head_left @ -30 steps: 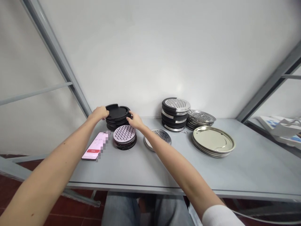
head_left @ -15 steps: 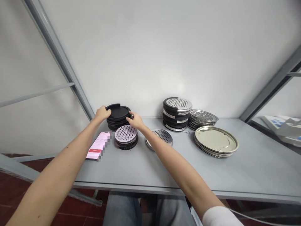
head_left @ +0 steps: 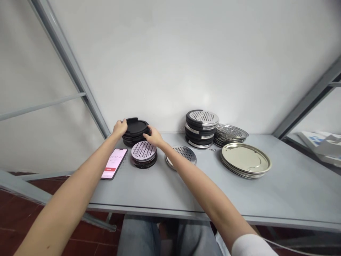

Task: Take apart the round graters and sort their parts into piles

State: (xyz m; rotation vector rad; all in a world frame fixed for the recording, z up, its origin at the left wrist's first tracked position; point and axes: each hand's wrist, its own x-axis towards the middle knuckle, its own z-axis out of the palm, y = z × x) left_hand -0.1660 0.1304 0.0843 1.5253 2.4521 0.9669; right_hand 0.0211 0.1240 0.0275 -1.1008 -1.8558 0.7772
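Observation:
At the back left stands a stack of round black plastic holders [head_left: 136,126], with a raised rim around part of the top one. My left hand [head_left: 121,128] grips the stack's left edge, its fingers partly hidden behind the rim. On the opposite side my right hand [head_left: 153,136] has thumb and fingers closed on the right edge. Just in front sits a smaller stack of round grater discs [head_left: 144,150], light-coloured on top and dark below. A single metal grater disc [head_left: 183,153] lies right of it, partly covered by my right forearm.
A phone [head_left: 115,163] with a lit screen lies at the left. Further right are a stack of assembled black-and-silver graters [head_left: 204,119], perforated metal discs [head_left: 234,131] and gold-toned round lids [head_left: 245,156]. Metal posts [head_left: 77,74] flank the grey table [head_left: 293,185], against a white wall.
The view has shifted slightly. My left hand's thumb and fingers have changed position a little on the left rim. Both hands stay at the black stack, which stands in the same place.

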